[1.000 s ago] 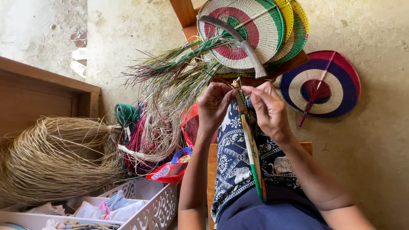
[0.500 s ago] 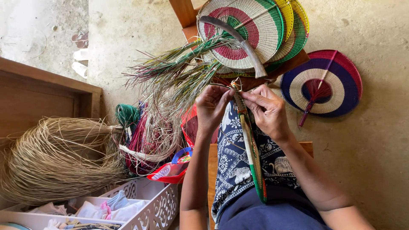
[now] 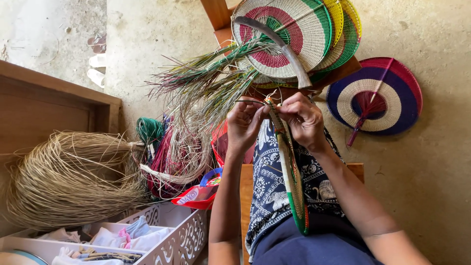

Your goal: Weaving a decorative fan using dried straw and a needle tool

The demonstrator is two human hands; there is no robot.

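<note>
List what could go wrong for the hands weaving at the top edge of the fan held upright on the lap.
The left hand and right hand pinch thin strands at the rim of the half-woven green and cream fan; a strand might slip and loosen the weave. The curved grey blade resting on the stacked round woven fans lies just beyond the knuckles, a possible cut.

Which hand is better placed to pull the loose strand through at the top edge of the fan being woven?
Probably the left hand: its fingertips pinch the thin strand beside the woven fan edge. The right hand grips the rim, steadying it.
</note>
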